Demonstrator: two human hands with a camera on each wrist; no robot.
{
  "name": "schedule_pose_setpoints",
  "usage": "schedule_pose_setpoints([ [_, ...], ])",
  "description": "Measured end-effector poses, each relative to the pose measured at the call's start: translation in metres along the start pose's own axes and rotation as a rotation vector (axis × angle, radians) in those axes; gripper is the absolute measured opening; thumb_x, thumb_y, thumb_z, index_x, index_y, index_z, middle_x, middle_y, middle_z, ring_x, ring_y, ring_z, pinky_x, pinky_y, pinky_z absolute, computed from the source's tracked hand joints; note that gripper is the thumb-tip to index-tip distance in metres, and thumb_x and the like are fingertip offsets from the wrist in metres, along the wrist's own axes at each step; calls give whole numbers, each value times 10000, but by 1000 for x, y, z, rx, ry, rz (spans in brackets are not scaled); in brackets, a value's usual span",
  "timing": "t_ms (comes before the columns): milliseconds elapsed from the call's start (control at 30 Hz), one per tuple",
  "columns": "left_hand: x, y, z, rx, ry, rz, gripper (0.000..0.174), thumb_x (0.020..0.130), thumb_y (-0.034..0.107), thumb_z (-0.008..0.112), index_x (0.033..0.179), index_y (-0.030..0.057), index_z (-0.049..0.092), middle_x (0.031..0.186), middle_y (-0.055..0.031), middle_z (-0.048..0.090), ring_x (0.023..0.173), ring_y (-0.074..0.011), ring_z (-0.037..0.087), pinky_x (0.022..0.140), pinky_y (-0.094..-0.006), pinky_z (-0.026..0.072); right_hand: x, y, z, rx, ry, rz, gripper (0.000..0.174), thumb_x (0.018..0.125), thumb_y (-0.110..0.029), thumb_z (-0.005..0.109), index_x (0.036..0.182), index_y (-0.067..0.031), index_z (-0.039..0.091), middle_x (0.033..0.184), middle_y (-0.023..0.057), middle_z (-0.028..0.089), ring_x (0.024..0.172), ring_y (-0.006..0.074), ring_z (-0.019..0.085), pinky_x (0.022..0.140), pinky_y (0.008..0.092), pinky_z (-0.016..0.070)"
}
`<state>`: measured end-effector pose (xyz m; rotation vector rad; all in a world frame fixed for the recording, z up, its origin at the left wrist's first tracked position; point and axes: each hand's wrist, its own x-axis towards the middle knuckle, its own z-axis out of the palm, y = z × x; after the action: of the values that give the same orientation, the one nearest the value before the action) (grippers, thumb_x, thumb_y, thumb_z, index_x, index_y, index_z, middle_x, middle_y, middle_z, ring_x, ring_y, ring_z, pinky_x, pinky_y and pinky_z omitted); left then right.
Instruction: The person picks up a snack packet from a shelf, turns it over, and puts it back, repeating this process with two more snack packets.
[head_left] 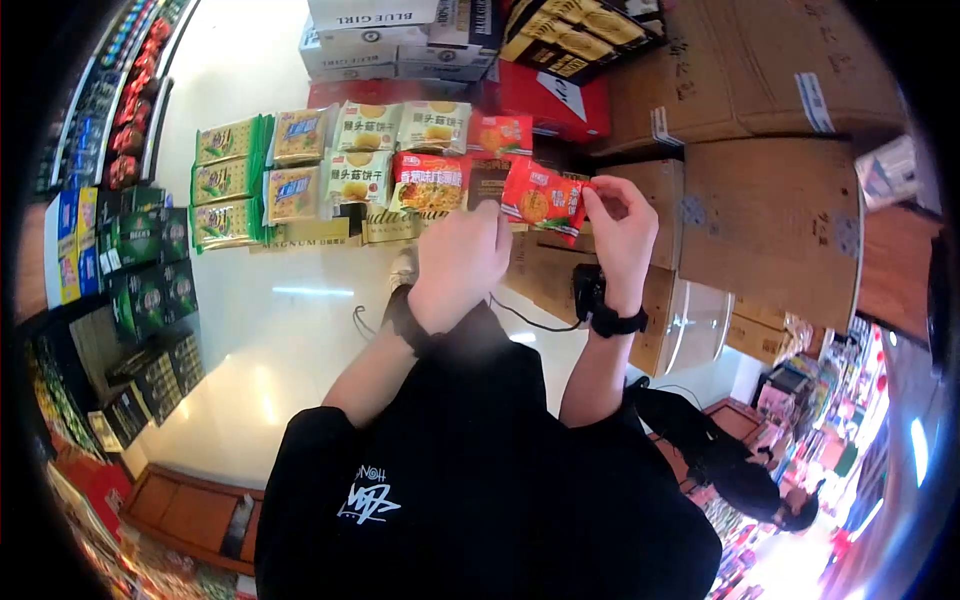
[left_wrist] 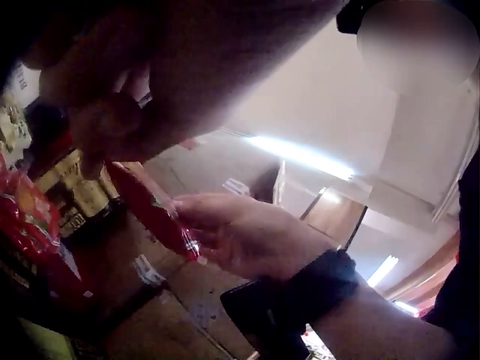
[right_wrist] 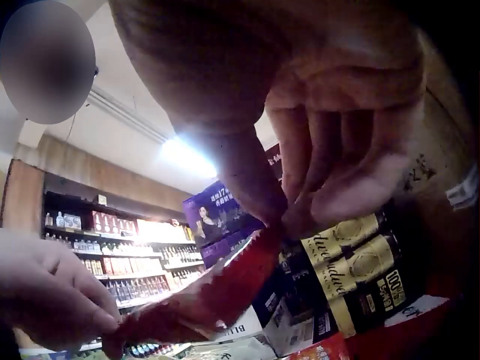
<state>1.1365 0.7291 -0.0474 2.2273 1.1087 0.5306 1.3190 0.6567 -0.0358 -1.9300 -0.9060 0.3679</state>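
Between my two hands is a red biscuit packet (head_left: 541, 198) with a round biscuit printed on its front. My right hand (head_left: 624, 232) pinches its upper right corner between thumb and fingertips. At the opposite end, the left hand (head_left: 458, 262) grips the packet's edge, its fingertips partly hidden in the head view. The right wrist view shows the packet (right_wrist: 199, 300) stretched between the left hand (right_wrist: 56, 289) and the right hand (right_wrist: 337, 142). Just behind it lies another red packet (head_left: 500, 135). Left of it is a red-and-yellow noodle-like snack packet (head_left: 430, 183).
Pale biscuit packets (head_left: 360, 180) and green-edged cracker packs (head_left: 226, 185) lie in rows to the left. Cardboard boxes (head_left: 770, 220) are stacked on the right. White cartons (head_left: 370, 55) and a black-and-gold box (head_left: 580, 35) stand at the back. A person in dark clothes (head_left: 715, 450) is at lower right.
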Motion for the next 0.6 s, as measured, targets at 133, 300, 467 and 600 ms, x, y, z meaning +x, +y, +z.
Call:
schedule_pose_setpoints([
  [133,28,0,26,173,22,-116,184,880,220,589,791,59,596,642,-179,616,599,-366,622,540,-466,497,47,19,14,133,-108,14,94,838,-32,681,919,7,652,794,15,664,705,56,585,666,214,477],
  [300,59,2,50,343,34,-294,214,900,239,572,775,66,586,628,-168,612,588,-362,628,527,-464,505,102,39,35,25,-236,-44,118,808,-70,688,911,-21,655,810,85,684,734,147,645,697,264,500],
  [467,79,-1,68,445,70,-391,222,912,232,558,767,66,584,606,-166,609,558,-352,629,500,-458,504,137,58,62,59,-363,-15,120,789,-90,688,889,-30,663,807,123,693,747,211,681,719,297,522],
  [600,90,-3,77,487,64,-439,237,914,230,555,755,56,582,600,-170,608,564,-351,637,499,-456,511,154,76,79,75,-430,-30,121,789,-97,686,880,-20,662,798,122,693,736,208,681,704,296,523],
])
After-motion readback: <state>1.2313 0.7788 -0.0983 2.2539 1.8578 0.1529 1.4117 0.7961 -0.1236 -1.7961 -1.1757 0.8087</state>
